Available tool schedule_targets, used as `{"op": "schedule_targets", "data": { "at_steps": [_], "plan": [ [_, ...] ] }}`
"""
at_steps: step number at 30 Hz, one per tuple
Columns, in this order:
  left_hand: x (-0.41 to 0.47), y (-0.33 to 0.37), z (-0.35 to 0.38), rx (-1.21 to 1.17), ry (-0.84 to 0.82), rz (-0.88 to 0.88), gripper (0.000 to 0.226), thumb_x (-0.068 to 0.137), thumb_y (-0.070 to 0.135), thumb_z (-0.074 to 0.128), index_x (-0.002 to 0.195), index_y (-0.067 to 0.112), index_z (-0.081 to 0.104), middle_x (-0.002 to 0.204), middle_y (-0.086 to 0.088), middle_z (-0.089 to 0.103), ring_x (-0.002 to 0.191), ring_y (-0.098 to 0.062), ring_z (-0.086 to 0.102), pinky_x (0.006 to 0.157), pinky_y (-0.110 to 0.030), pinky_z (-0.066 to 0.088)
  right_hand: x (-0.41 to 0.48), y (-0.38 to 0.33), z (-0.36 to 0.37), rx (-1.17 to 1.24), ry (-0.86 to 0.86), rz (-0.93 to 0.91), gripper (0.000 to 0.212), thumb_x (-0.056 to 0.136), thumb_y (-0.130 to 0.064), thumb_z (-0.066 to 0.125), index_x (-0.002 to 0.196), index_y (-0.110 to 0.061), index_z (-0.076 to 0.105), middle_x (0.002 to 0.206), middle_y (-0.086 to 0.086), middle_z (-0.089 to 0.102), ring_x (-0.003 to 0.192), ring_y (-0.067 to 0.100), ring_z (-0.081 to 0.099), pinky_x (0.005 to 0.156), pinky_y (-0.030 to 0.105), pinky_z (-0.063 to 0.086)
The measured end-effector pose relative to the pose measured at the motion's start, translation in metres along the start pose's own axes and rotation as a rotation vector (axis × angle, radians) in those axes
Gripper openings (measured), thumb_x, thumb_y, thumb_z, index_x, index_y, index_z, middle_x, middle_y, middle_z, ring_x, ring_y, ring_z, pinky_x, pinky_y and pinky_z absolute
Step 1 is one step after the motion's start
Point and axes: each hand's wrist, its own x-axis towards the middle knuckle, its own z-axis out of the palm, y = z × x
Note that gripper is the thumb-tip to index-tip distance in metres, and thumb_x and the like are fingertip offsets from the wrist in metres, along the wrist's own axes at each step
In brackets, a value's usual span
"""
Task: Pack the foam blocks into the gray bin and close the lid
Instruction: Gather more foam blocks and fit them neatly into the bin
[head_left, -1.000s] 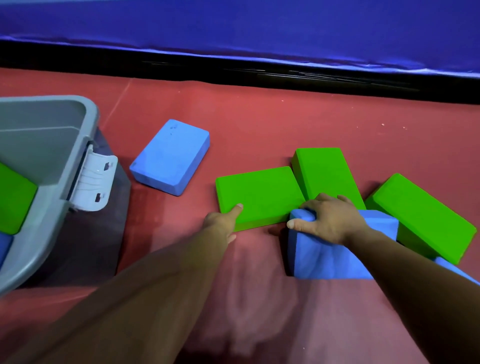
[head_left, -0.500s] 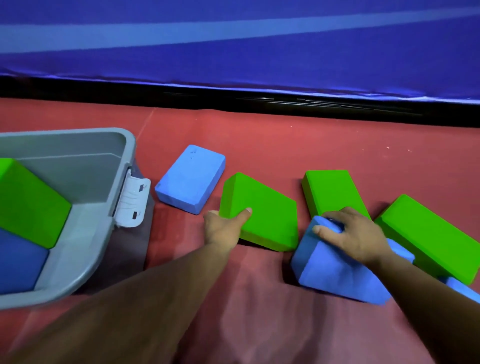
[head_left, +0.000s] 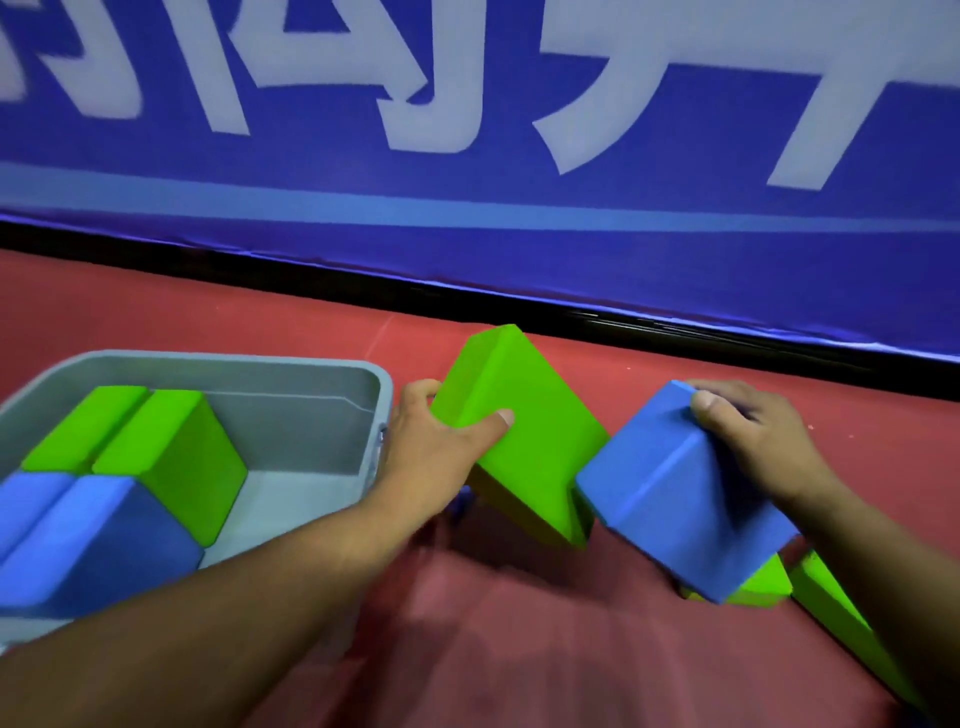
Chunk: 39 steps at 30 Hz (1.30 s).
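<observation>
My left hand (head_left: 434, 457) grips a green foam block (head_left: 524, 436), held tilted in the air just right of the gray bin (head_left: 311, 410). A blue foam block (head_left: 670, 493) hangs tilted in my right hand (head_left: 753, 436), to the right of the green one. Inside the open bin stand two green blocks (head_left: 156, 441) at the back and two blue blocks (head_left: 88, 540) in front of them, filling its left part. No lid is in view.
More green blocks (head_left: 826, 597) lie on the red floor (head_left: 545, 649) at the lower right, partly hidden by my right arm and the blue block. A blue banner wall (head_left: 519, 208) with a black base runs across the back.
Both hands have lifted their blocks off the floor and carried them leftward toward the bin. My view has swung left and up, bringing the bin's inside into view.
</observation>
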Motion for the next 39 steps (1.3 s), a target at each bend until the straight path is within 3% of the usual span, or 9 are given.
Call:
{"op": "schedule_targets", "data": {
  "at_steps": [3, 7, 11, 14, 17, 21, 26, 33, 39],
  "plan": [
    [0.018, 0.026, -0.049, -0.040, 0.068, 0.057, 0.089, 0.045, 0.078, 0.073, 0.115, 0.027, 0.052, 0.111, 0.000, 0.067, 0.100, -0.020, 0.067, 0.090, -0.043, 0.056, 0.021, -0.053, 0.016, 0.032, -0.037, -0.118, 0.023, 0.084, -0.057, 0.050, 0.093, -0.068, 0.069, 0.104, -0.013, 0.077, 0.103, 0.015, 0.066, 0.095, 0.033, 0.045],
    [0.042, 0.058, -0.122, -0.003, 0.158, 0.158, 0.089, 0.046, 0.081, 0.066, 0.114, 0.026, 0.053, 0.111, 0.002, 0.064, 0.099, -0.017, 0.064, 0.083, -0.033, 0.050, 0.044, -0.121, 0.048, 0.106, -0.075, -0.243, 0.026, 0.084, -0.055, 0.047, 0.100, -0.048, 0.067, 0.102, -0.027, 0.072, 0.102, 0.008, 0.063, 0.095, 0.029, 0.044],
    [0.069, 0.072, -0.195, 0.056, 0.249, 0.210, 0.087, 0.054, 0.082, 0.065, 0.118, 0.023, 0.054, 0.118, -0.001, 0.063, 0.109, -0.020, 0.062, 0.096, -0.042, 0.051, 0.061, -0.179, 0.091, 0.208, -0.092, -0.314, 0.039, 0.082, -0.056, 0.047, 0.101, -0.033, 0.072, 0.100, 0.003, 0.076, 0.103, 0.018, 0.063, 0.096, 0.034, 0.045],
    [0.087, 0.071, -0.242, 0.119, 0.315, 0.204, 0.095, 0.058, 0.086, 0.062, 0.125, 0.019, 0.055, 0.122, -0.004, 0.064, 0.115, -0.023, 0.061, 0.101, -0.045, 0.050, 0.070, -0.217, 0.127, 0.348, -0.079, -0.309, 0.030, 0.080, -0.059, 0.051, 0.087, -0.046, 0.077, 0.104, -0.016, 0.077, 0.106, 0.008, 0.066, 0.098, 0.029, 0.046],
    [0.100, 0.063, -0.280, 0.205, 0.350, 0.173, 0.097, 0.060, 0.088, 0.059, 0.128, 0.019, 0.055, 0.124, -0.005, 0.063, 0.117, -0.024, 0.060, 0.102, -0.043, 0.049, 0.071, -0.246, 0.171, 0.476, -0.059, -0.325, 0.032, 0.081, -0.059, 0.053, 0.099, -0.042, 0.073, 0.109, -0.015, 0.074, 0.108, 0.009, 0.067, 0.101, 0.032, 0.047],
    [0.115, 0.037, -0.310, 0.302, 0.332, 0.121, 0.101, 0.061, 0.090, 0.055, 0.135, 0.021, 0.052, 0.129, -0.009, 0.060, 0.118, -0.027, 0.060, 0.097, -0.038, 0.049, 0.059, -0.266, 0.234, 0.567, -0.087, -0.328, 0.026, 0.083, -0.057, 0.052, 0.083, -0.051, 0.077, 0.088, -0.028, 0.074, 0.090, -0.004, 0.064, 0.087, 0.023, 0.047],
    [0.123, -0.014, -0.320, 0.428, 0.265, 0.048, 0.096, 0.071, 0.088, 0.053, 0.145, 0.028, 0.044, 0.132, -0.014, 0.056, 0.122, -0.034, 0.057, 0.101, -0.041, 0.047, 0.046, -0.268, 0.312, 0.587, -0.156, -0.303, 0.027, 0.084, -0.060, 0.051, 0.096, -0.057, 0.075, 0.103, -0.037, 0.072, 0.101, -0.006, 0.064, 0.094, 0.022, 0.046],
    [0.118, -0.093, -0.324, 0.545, 0.209, -0.024, 0.087, 0.073, 0.086, 0.058, 0.143, 0.036, 0.042, 0.125, -0.013, 0.054, 0.115, -0.037, 0.062, 0.099, -0.043, 0.051, 0.020, -0.248, 0.414, 0.620, -0.281, -0.229, 0.031, 0.080, -0.060, 0.056, 0.102, -0.045, 0.072, 0.107, 0.000, 0.075, 0.100, 0.000, 0.066, 0.087, 0.013, 0.044],
    [0.116, -0.138, -0.322, 0.494, 0.228, -0.097, 0.085, 0.071, 0.087, 0.056, 0.144, 0.046, 0.041, 0.122, -0.010, 0.053, 0.114, -0.035, 0.063, 0.101, -0.043, 0.050, 0.016, -0.245, 0.468, 0.636, -0.353, -0.136, 0.037, 0.076, -0.062, 0.057, 0.101, -0.039, 0.072, 0.105, -0.011, 0.071, 0.096, -0.009, 0.064, 0.085, 0.007, 0.041]
  ]
}}
